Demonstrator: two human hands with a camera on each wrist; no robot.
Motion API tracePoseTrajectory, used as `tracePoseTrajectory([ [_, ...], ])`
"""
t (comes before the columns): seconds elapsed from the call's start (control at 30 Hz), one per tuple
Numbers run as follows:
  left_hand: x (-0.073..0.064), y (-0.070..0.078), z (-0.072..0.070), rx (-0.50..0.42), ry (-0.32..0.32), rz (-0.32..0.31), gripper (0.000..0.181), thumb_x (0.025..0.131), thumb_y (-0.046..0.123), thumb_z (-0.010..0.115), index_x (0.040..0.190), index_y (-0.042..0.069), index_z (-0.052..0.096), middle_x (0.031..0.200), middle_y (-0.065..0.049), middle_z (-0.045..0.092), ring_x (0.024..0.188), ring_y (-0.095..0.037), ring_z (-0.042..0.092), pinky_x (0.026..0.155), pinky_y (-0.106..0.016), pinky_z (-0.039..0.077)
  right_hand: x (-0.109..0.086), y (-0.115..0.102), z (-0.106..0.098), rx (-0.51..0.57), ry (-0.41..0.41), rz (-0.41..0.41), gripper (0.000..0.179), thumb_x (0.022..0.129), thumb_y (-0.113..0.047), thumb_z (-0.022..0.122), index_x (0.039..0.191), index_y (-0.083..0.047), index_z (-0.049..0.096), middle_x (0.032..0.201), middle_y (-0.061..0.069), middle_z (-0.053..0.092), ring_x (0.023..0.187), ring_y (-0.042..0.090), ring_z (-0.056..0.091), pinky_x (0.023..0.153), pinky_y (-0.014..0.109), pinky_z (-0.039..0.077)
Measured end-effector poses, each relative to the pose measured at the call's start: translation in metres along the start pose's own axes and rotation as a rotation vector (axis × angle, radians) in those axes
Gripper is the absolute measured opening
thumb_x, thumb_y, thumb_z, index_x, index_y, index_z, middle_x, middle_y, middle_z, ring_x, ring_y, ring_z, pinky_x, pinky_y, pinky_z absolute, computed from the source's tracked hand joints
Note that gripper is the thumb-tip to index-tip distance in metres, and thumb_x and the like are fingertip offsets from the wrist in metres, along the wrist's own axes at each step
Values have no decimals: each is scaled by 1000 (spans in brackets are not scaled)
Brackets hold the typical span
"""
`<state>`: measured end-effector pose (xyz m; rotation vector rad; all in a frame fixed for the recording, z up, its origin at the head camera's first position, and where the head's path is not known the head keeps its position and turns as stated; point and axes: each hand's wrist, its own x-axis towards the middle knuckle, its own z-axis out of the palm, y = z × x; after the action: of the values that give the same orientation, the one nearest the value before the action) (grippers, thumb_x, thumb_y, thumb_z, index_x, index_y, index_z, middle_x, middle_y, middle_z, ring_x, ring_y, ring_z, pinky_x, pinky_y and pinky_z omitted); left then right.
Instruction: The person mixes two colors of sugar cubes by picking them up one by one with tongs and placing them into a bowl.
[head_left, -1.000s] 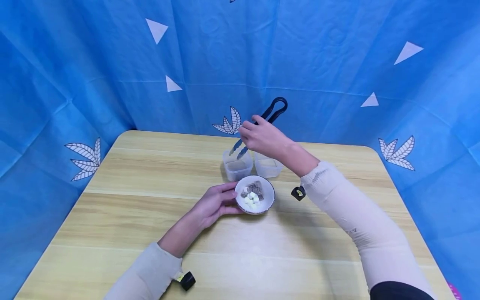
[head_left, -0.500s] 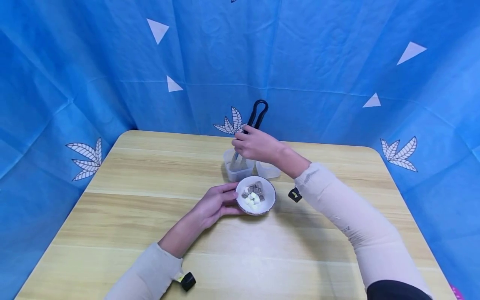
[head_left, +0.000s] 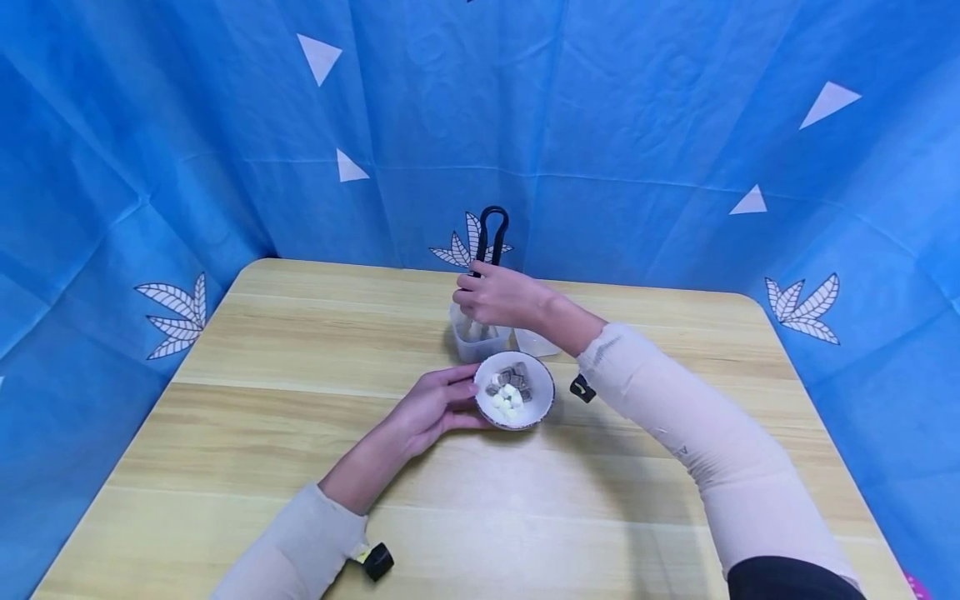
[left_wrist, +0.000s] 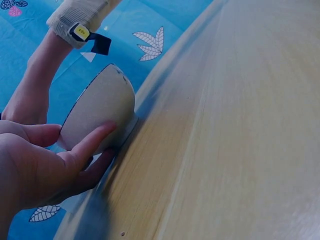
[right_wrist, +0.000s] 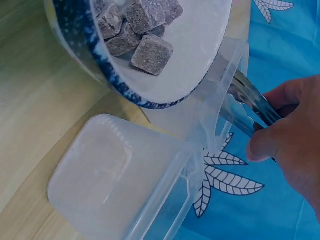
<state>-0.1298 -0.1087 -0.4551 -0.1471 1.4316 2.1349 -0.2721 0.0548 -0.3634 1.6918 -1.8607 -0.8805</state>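
Observation:
My left hand holds the left side of a white bowl with a speckled blue rim; its thumb and fingers show against the bowl's outside in the left wrist view. Inside the bowl lie several greyish-brown cubes and small white pieces. Behind it, my right hand grips black-handled tongs between thumb and fingers. Their metal arms reach down into the left clear plastic container. The tips are mostly hidden by the hand and container walls.
A second clear plastic container stands just right of the first, partly behind my right forearm. Both are on a light wooden table, close behind the bowl. A blue patterned curtain rises beyond the table's far edge.
My right hand has moved left and down with the tongs, which now stand more upright and deeper in the left container. The left hand and bowl have stayed in place.

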Motion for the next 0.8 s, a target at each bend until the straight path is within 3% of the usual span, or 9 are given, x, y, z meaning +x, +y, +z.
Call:
tracePoseTrajectory([
  [0.5, -1, 0, 0, 5, -2, 2, 55, 105, 2, 49, 159, 2, 37, 160, -24, 44, 135, -36, 56, 105, -57, 58, 7, -6, 0, 39, -30, -27, 18, 100, -7, 64, 104, -17, 78, 105, -3, 69, 105, 19, 59, 100, 36, 52],
  [0.8, 1, -1, 0, -3, 2, 6, 55, 105, 1, 50, 159, 2, 37, 159, -24, 45, 135, -36, 56, 104, -56, 58, 6, -5, -1, 42, -51, 4, 17, 102, -11, 64, 107, -18, 78, 108, -3, 70, 105, 19, 59, 96, 36, 53],
])
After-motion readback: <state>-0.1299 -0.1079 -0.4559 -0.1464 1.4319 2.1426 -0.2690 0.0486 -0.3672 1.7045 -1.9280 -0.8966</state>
